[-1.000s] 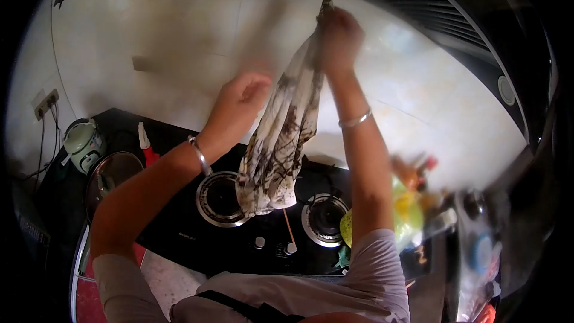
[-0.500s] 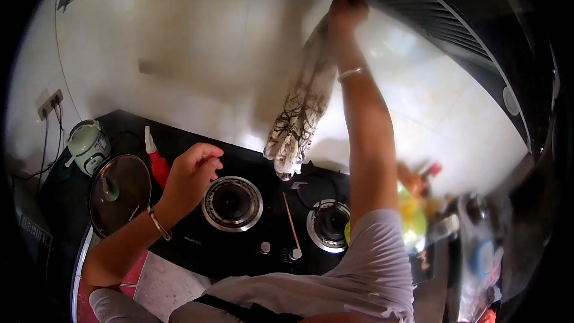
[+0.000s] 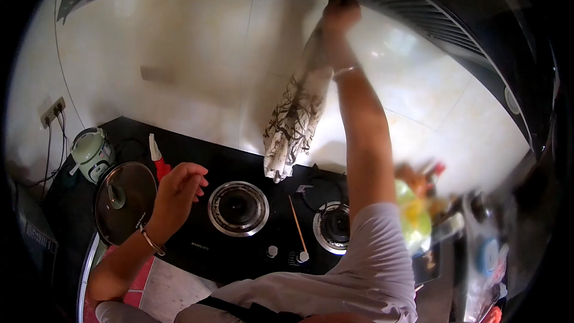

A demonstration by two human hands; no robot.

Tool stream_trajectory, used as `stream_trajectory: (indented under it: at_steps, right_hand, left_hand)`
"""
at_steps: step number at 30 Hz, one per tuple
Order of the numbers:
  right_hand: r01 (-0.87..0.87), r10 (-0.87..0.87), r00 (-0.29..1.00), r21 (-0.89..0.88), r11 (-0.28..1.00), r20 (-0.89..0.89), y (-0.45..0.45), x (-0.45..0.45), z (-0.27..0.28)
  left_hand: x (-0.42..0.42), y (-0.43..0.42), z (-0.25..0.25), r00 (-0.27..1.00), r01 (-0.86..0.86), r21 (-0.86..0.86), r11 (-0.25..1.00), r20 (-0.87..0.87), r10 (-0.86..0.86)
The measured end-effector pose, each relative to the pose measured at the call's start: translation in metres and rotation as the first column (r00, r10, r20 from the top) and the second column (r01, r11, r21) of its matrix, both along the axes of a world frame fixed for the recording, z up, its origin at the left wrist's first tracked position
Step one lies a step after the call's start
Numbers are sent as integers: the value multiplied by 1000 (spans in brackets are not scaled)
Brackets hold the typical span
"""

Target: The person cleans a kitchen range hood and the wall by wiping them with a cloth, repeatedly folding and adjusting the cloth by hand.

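At upper centre the right hand (image 3: 342, 13) grasps a hanging cloth (image 3: 294, 124), which next seems to need steady grip, while the left hand (image 3: 174, 194), lower left, is loosely curled, empty.

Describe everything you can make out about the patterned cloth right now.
The patterned cloth is pale cream with dark, branching markings and looks like soft, thin fabric. It hangs at a slant, gathered in lengthwise folds, its upper end gripped by the right hand close beneath the range hood. Its uneven lower end appears over the back of the stove; whether they touch is unclear.
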State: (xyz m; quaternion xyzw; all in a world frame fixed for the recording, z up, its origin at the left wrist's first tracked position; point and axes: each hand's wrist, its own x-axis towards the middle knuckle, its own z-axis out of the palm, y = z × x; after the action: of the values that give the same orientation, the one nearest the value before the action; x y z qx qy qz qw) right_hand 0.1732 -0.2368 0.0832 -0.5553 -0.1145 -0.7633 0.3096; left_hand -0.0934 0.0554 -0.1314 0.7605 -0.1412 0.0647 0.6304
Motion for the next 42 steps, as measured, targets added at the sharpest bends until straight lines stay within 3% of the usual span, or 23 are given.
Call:
stream_trajectory:
  at_steps: [7,10,19,28,31,34,37,40,42]
  right_hand:
    - [0,1,1000,-94,996,16,3,-2,-1]
    - [-57,69,990,-97,994,126,6,2,0]
    - [-91,104,987,-105,990,125,9,4,1]
    - [41,-30,988,73,997,-153,1,13,6]
    - [-72,110,975,190,979,-195,-1,18,9]
    - [-86,139,980,334,939,-140,6,10,12]
    - [-311,373,925,423,851,-70,15,-28,14]
    - [-671,672,723,390,631,159,8,-19,9]
    - [-637,624,767,301,710,149,13,-14,3]
  left_hand:
    - [4,11,-7,1000,-11,-50,999,-3,11]
    - [4,15,-9,1000,-11,-27,1000,-10,11]
    - [3,17,-15,999,-5,-90,996,-36,2]
    - [-7,15,-15,997,-17,-123,992,-79,7]
    - [-10,17,-15,998,-34,-81,996,-54,30]
    - [-14,18,-16,999,-36,-78,996,-14,35]
    - [-25,16,-23,998,-65,-94,993,-18,64]
    - [-27,4,-18,996,-82,-34,996,-27,81]
    - [-21,5,-19,995,-85,-33,996,-56,83]
